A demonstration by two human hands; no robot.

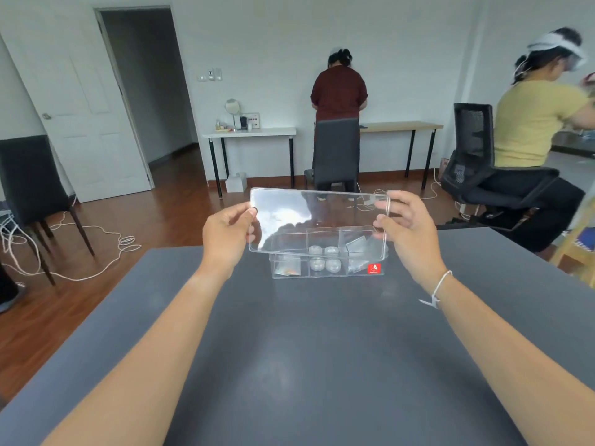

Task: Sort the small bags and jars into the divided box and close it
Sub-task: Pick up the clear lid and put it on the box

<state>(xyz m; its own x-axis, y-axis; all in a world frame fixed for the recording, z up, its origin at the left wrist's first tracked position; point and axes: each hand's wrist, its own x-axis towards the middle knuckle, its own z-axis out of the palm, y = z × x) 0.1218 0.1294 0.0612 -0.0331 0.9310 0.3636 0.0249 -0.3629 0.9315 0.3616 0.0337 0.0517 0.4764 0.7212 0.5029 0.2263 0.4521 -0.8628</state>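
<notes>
A plain room in a home or small office, used as a shared workspace. A grey desk (322, 349) stands on a wood floor (96, 268). Beyond it, two narrow desks (249, 132) line the white wall, beside an open panelled door (80, 123). Two people (338, 91) work there, near a mesh office chair (476, 156).
</notes>
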